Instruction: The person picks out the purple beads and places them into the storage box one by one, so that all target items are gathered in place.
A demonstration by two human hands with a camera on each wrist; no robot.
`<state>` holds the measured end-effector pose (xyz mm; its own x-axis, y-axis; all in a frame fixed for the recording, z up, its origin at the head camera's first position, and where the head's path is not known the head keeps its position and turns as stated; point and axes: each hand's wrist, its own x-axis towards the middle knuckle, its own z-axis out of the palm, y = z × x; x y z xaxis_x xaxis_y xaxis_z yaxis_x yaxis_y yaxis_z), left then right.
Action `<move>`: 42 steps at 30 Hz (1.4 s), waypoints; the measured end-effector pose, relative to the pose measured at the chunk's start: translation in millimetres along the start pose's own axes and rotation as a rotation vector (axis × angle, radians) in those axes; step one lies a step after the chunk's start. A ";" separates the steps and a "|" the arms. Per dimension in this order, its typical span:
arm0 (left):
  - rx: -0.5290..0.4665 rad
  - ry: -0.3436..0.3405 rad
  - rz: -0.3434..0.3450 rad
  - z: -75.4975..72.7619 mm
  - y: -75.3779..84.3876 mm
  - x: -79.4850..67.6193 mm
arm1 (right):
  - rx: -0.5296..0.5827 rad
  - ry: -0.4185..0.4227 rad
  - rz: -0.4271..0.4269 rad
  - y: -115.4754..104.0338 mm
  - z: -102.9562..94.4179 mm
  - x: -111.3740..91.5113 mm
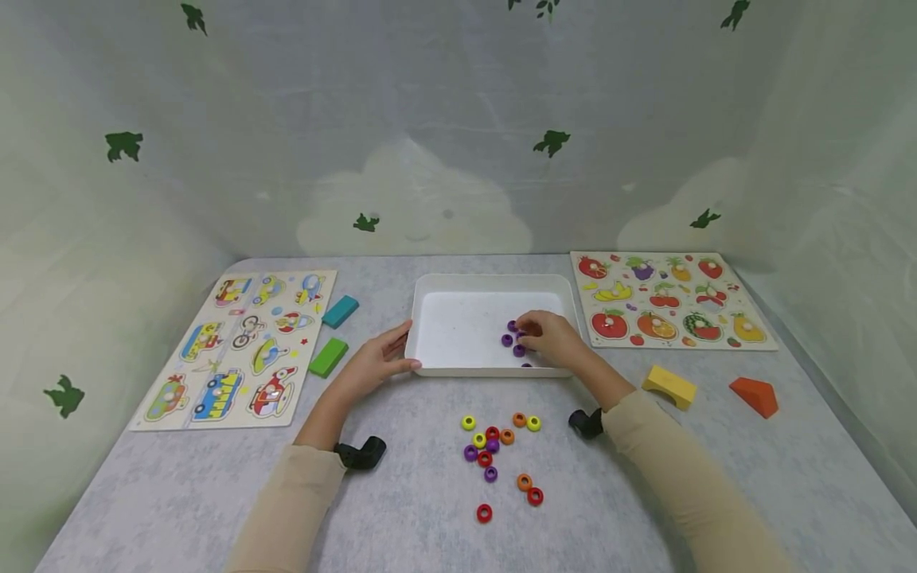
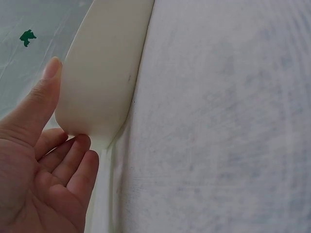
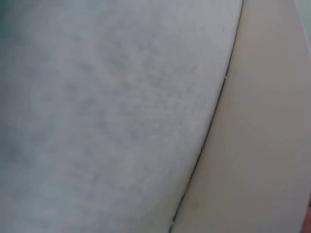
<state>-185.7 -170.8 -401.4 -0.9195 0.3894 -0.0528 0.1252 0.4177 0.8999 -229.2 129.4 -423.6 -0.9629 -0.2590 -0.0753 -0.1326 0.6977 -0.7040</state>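
Note:
A shallow white tray [image 1: 458, 326] lies at the table's centre back. My left hand [image 1: 376, 362] holds its near left corner, and in the left wrist view the thumb lies along one side of the tray while curled fingers touch the corner. My right hand [image 1: 552, 338] reaches over the tray's near right part, fingertips down among several purple beads [image 1: 506, 340]. Whether a bead sits between those fingertips is hidden. In front of the tray, loose beads in red [image 1: 484, 513], orange [image 1: 524, 482], yellow [image 1: 468, 422] and purple [image 1: 490, 474] are scattered on the table.
To the left are a vehicle puzzle board [image 1: 239, 342], a blue block [image 1: 340, 311] and a green block [image 1: 329, 357]. On the right lie a fruit puzzle board [image 1: 662, 306], a yellow arched block [image 1: 669, 386] and an orange-red block [image 1: 755, 395].

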 end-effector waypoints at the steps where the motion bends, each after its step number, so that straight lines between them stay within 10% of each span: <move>1: 0.000 -0.001 -0.002 0.0 0.1 -0.2 | 0.012 0.005 -0.023 -2.1 -0.4 -2.9; 9: -0.005 0.000 0.000 0.8 -2.4 0.9 | 0.130 -0.001 -0.387 -22.6 1.6 -48.2; 16: 0.005 0.002 -0.015 -0.4 -21.6 9.0 | 0.133 -0.176 -0.542 -30.7 18.6 -88.7; 26: 0.003 0.010 0.001 0.8 -29.0 10.5 | -0.014 -0.368 -0.589 -28.1 41.9 -105.6; 34: -0.013 0.006 -0.028 0.6 -4.6 1.0 | -0.127 -0.339 -0.639 -28.6 45.4 -106.5; 42: -0.018 0.004 -0.034 1.1 -0.3 -0.2 | 0.056 -0.200 -0.546 -35.8 26.0 -92.5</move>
<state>-185.2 -170.2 -402.1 -0.9248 0.3715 -0.0818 0.0870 0.4158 0.9053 -129.3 111.0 -409.7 -0.6950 -0.6959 0.1808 -0.5794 0.3931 -0.7140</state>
